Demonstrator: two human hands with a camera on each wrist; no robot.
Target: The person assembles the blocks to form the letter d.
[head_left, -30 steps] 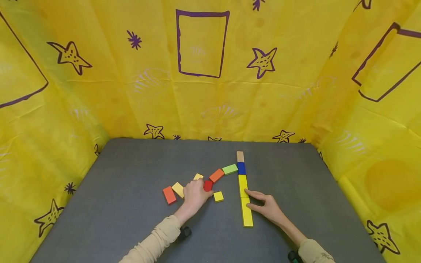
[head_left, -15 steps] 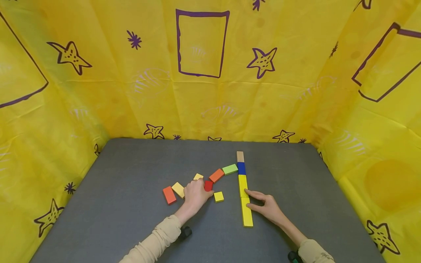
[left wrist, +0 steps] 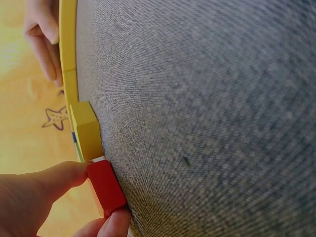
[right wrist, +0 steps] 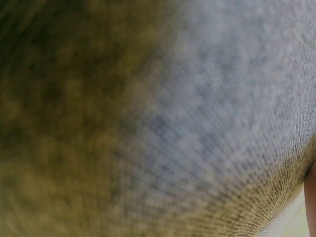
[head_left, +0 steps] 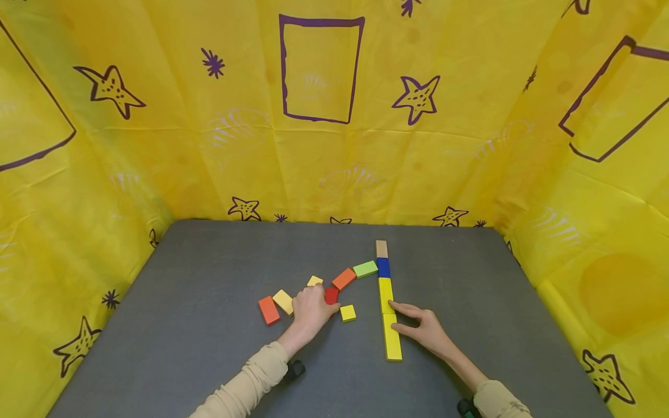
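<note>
My left hand (head_left: pixel 309 309) pinches a red block (left wrist: pixel 106 187) between thumb and fingertips; in the head view part of this red block (head_left: pixel 331 295) shows beyond the hand. Right beside the thumb lies a small yellow block (head_left: pixel 347 313). My right hand (head_left: pixel 424 328) has thumb and index finger extended, their tips at the right side of two long yellow blocks (head_left: pixel 385 296), which lie end to end. A blue block (head_left: pixel 384 267) and a tan block (head_left: pixel 382 249) continue that straight row away from me. The right wrist view shows mostly blurred grey tabletop.
A green block (head_left: pixel 365 269) and an orange block (head_left: pixel 344 279) curve from the blue block toward the red one. Left of my left hand lie a red-orange block (head_left: pixel 269 310) and a cream block (head_left: pixel 283 302); another cream block (head_left: pixel 315 281) is partly hidden. Yellow cloth (head_left: pixel 324 168) encloses the grey table (head_left: pixel 209 348).
My left thumb and the small yellow block have shifted very slightly to the right. The right hand and the long row have stayed put.
</note>
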